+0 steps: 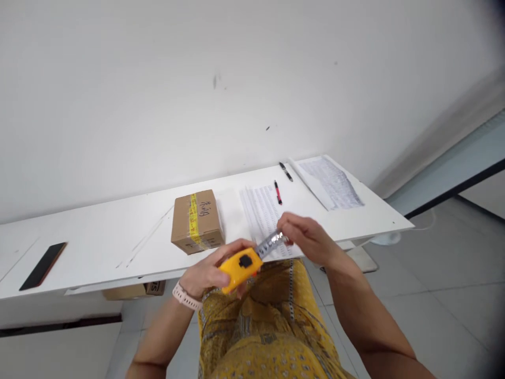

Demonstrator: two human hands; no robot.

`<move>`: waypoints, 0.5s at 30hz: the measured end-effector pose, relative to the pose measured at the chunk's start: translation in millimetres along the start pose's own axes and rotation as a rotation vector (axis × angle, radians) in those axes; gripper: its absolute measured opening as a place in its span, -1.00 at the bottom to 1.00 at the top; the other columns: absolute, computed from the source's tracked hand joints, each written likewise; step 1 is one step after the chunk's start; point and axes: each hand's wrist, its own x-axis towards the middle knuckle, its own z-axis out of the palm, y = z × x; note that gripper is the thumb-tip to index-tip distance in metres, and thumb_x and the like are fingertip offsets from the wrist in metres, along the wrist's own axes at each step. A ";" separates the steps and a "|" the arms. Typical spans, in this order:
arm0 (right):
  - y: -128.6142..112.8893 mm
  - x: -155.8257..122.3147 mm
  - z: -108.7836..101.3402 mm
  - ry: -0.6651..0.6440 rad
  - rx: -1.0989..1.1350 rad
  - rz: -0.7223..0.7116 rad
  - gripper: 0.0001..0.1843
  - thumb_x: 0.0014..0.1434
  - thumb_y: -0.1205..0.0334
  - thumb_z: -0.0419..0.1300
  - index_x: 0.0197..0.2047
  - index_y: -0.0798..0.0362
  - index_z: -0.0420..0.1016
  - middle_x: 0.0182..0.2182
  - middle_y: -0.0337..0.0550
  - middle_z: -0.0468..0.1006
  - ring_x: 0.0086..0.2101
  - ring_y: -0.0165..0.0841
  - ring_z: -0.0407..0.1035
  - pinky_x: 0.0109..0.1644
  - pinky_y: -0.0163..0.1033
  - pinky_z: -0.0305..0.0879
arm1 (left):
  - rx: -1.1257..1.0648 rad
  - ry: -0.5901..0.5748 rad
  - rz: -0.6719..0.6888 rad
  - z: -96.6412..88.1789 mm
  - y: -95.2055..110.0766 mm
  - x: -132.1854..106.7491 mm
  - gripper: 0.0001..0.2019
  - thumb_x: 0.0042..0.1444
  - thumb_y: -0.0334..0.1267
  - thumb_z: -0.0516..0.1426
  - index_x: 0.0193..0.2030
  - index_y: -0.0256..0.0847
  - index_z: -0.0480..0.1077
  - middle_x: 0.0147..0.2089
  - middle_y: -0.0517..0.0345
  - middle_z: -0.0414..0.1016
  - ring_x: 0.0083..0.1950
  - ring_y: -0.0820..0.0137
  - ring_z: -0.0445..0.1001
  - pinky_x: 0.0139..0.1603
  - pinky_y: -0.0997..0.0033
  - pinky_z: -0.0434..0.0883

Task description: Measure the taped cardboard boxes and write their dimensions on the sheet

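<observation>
My left hand (213, 268), with a pale pink band at the wrist, is closed around a yellow tape measure (235, 273) with a black patch on its face. A short silvery strip with dark markings (270, 244) sticks out of it toward the upper right. The far end of this strip is pinched by the fingers of my right hand (305, 236). Both hands are over the table's front edge. Just beyond my left hand sits a taped cardboard box (181, 218) with yellow tape and handwriting. Printed sheets (260, 208) lie behind the strip, partly hidden by my right hand.
On the white table (106, 226) lie a red and black pen (278, 192), a black pen (286, 172), more written sheets (331, 181) at the right and a dark flat bar (42, 266) at the left. Another cardboard box (130, 291) shows below the table. A wall stands behind.
</observation>
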 end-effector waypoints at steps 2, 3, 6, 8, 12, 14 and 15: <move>22.9 20.3 -23.5 0.265 -0.014 0.018 -0.59 0.31 -0.07 0.03 -0.48 -0.01 0.25 -0.54 -0.23 0.33 -0.48 -0.37 0.22 -0.36 -0.23 0.18 | -0.033 0.050 0.137 -5.0 9.5 36.1 -0.32 -0.19 -0.01 0.41 0.10 -0.20 0.41 -0.11 -0.06 0.51 -0.41 0.30 0.54 -0.45 0.37 0.46; 38.1 34.5 -34.8 0.390 -0.030 0.051 -0.60 0.31 -0.07 0.03 -0.47 -0.02 0.22 -0.54 -0.23 0.34 -0.48 -0.37 0.23 -0.35 -0.22 0.18 | -0.052 0.101 0.222 -8.7 13.4 57.0 -0.37 -0.18 -0.02 0.41 0.04 -0.24 0.44 -0.12 -0.07 0.53 -0.38 0.26 0.56 -0.38 0.31 0.50; 92.1 84.5 -59.0 0.547 -0.192 0.268 -0.76 0.25 0.00 0.08 -0.36 -0.04 0.24 -0.50 -0.22 0.42 -0.45 -0.31 0.31 -0.28 -0.19 0.22 | -0.132 0.337 0.411 -25.4 18.8 125.8 -0.53 -0.11 -0.05 0.34 -0.12 -0.34 0.48 -0.16 -0.10 0.59 -0.16 0.16 0.60 -0.04 0.20 0.49; 126.1 115.4 -64.0 0.491 -0.398 0.451 -0.83 0.25 0.05 0.07 -0.26 -0.03 0.29 -0.41 -0.13 0.50 -0.33 -0.21 0.40 -0.16 -0.13 0.24 | -0.214 0.479 0.405 -41.1 15.1 168.6 -0.61 -0.07 -0.09 0.30 -0.15 -0.33 0.47 -0.22 -0.04 0.60 -0.13 0.22 0.60 -0.05 0.32 0.45; 169.7 151.6 -56.5 0.420 -0.438 0.468 -0.69 0.10 0.05 0.25 -0.14 0.02 0.36 -0.35 0.00 0.56 -0.18 -0.05 0.43 -0.05 -0.04 0.22 | -0.267 0.540 0.348 -74.8 -7.7 221.9 -0.73 -0.04 -0.16 0.27 -0.25 -0.29 0.45 -0.36 0.08 0.58 -0.31 0.38 0.58 -0.27 0.50 0.42; 180.7 158.0 -54.3 0.347 -0.409 0.412 -0.67 0.01 0.16 0.32 -0.13 0.01 0.41 -0.35 -0.02 0.58 -0.14 -0.05 0.44 -0.03 -0.06 0.22 | -0.291 0.543 0.321 -88.3 -21.2 230.0 -0.74 -0.05 -0.16 0.28 -0.29 -0.29 0.44 -0.43 0.12 0.55 -0.42 0.42 0.54 -0.34 0.51 0.42; 184.5 159.4 -55.4 0.315 -0.388 0.383 -0.70 0.00 0.22 0.31 -0.16 0.01 0.44 -0.35 -0.03 0.59 -0.14 -0.07 0.44 -0.03 -0.07 0.23 | -0.304 0.543 0.310 -93.8 -26.8 230.7 -0.74 -0.06 -0.16 0.29 -0.29 -0.29 0.44 -0.44 0.13 0.55 -0.45 0.44 0.53 -0.36 0.51 0.42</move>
